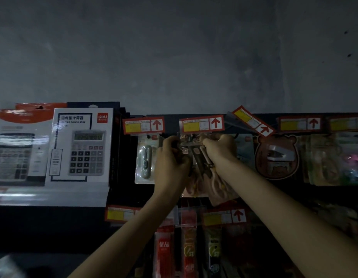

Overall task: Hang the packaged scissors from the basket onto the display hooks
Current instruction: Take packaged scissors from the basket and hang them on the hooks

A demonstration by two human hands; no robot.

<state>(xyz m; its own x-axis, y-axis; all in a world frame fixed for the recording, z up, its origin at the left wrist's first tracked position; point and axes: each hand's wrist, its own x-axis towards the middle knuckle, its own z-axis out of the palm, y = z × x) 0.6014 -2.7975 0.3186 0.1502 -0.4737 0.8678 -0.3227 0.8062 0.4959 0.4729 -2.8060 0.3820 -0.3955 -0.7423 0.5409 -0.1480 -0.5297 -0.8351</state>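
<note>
Packaged scissors [197,157] were held up against the display rack, top edge just under a red price tag [201,125], between both hands. Left hand [170,157] gripped the pack's left edge; right hand [219,147] pinched its upper right corner. Hook was hidden behind the fingers. Pack judged light and flat, glossy film likely slippery, stiff enough to steer by the top corners. Pinkish packaging [216,191] showed below. Boxed calculator [81,145] stood left.

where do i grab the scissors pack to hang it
Grip the scissors pack by its top edge, a hand at either side, coming from the front: it is flat and faces out, and the left hand and right hand hold it so.
</note>
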